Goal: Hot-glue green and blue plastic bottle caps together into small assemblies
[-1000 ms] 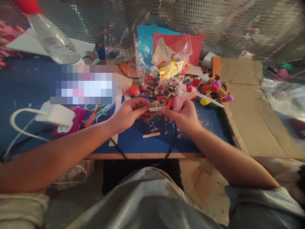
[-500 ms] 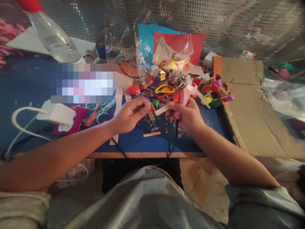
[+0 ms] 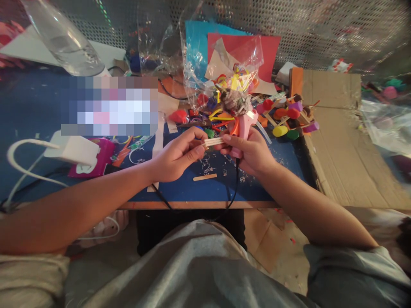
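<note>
My left hand pinches one end of a small stack of pale wooden craft sticks, held level above the blue table. My right hand is wrapped round the grip of a pink glue gun with an orange trigger, and its thumb and forefinger press the other end of the same sticks. The gun's black cord hangs over the table's front edge. One loose craft stick lies on the table just below the hands, among wood shavings.
Behind the hands is a heap of coloured craft bits, a clear plastic bag and blue and red paper sheets. Stick-and-ball pieces sit right, by a cardboard sheet. A white charger and clear bottle stand left.
The sticks were split between my two hands half a second ago; now both hands have them together in one level stack. The glue gun has stayed in my right hand.
</note>
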The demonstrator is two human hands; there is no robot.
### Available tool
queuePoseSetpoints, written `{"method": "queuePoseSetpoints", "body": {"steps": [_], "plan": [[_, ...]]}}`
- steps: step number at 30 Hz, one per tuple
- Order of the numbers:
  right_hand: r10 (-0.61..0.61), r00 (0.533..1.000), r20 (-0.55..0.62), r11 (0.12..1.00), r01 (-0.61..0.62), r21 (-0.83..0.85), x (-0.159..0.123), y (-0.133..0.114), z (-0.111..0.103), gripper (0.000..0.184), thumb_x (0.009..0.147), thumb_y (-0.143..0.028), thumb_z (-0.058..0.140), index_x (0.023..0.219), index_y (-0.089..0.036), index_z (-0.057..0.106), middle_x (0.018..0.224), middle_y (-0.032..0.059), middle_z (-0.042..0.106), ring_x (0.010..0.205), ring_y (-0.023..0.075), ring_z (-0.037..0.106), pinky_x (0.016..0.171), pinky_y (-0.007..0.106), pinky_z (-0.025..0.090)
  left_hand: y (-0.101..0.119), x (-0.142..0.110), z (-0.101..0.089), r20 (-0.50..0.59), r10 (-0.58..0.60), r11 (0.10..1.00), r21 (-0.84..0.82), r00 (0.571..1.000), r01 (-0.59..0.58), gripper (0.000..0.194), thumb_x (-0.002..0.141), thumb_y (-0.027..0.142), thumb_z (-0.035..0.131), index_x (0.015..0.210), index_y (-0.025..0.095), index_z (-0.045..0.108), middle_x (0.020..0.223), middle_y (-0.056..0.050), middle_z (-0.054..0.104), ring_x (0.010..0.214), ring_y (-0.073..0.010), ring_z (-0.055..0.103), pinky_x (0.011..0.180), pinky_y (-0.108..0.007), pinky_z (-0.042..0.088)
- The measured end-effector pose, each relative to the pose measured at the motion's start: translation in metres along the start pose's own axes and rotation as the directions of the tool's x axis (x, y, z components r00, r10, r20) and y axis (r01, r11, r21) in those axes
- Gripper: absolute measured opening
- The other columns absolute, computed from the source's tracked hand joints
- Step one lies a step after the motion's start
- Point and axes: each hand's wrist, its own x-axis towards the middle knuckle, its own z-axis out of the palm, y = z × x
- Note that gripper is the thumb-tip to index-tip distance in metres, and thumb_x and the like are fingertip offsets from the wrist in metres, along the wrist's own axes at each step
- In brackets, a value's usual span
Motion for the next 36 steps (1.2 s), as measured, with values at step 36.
{"method": "queuePoseSetpoints", "body": {"steps": [36], "plan": [[-0.06, 0.997, 0.053, 0.991, 0.066, -0.119, -0.005, -0.004, 0.004, 0.054, 0.065, -0.056, 0.113, 0.081, -0.025, 0.071, 0.049, -0.0083, 0.055, 0.047, 0.013, 0.056, 0.047, 0.029, 0.049, 0.01, 0.005, 0.0, -0.15, 0.016, 0.996, -0.085, 0.989, -0.029, 0.044, 0.098, 0.049, 0.098, 0.113, 0.028, 0.062, 0.072, 0.007, 0.045, 0.058, -0.0119, 0.038, 0.056, -0.03, 0.033]]}}
